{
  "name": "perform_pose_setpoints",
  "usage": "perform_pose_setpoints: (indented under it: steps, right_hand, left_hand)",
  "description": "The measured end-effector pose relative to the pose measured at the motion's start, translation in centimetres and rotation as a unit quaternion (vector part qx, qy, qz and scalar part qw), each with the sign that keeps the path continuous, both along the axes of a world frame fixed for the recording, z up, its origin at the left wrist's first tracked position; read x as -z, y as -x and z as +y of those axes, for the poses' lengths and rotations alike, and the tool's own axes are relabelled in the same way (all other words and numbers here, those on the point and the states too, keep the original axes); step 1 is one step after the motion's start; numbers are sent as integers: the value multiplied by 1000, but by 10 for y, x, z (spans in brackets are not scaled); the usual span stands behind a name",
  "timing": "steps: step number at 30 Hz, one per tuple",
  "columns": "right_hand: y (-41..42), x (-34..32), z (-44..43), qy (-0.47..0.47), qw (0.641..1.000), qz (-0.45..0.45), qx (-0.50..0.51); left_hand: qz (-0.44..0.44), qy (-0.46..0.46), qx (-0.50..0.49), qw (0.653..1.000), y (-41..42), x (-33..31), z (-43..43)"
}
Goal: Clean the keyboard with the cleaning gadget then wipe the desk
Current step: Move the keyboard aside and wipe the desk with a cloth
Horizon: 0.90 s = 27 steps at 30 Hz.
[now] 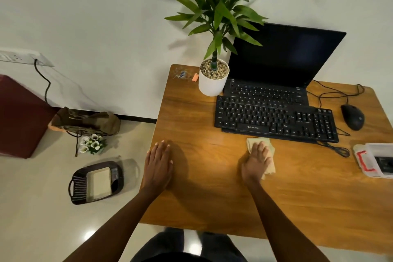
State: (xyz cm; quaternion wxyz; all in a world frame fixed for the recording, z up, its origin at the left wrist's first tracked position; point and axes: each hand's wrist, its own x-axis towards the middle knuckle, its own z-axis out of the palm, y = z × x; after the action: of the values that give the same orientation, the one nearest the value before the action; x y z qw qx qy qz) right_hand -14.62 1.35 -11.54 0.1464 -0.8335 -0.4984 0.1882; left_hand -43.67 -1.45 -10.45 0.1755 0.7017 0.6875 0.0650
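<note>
My right hand lies flat, fingers straight, pressing a beige cloth onto the wooden desk, just in front of the black keyboard. My left hand rests flat on the desk near its left edge, fingers straight and holding nothing. The keyboard sits in front of an open black laptop. A clear plastic box with a red clasp stands at the desk's right edge; I cannot tell what is inside it.
A potted plant stands at the back, left of the laptop, with small orange bits beside it. A black mouse and its cable lie right of the keyboard. On the floor left: a dark tray, flowers, a bag.
</note>
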Motion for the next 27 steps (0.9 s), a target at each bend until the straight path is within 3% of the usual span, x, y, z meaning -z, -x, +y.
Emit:
perform_pose_setpoints:
  steps: [14,21,27]
  right_hand:
    - [111,1,7,-10,994,2,-111]
    - [132,-5,36,38,983,22,-176]
    - [138,-5,61,38,987,2,-158]
  left_hand:
    - [-32,5,-10,999,27,3,8]
    - [-37,13,27,999,22,2,11]
    - [-46,31,30,998,18,-3,15]
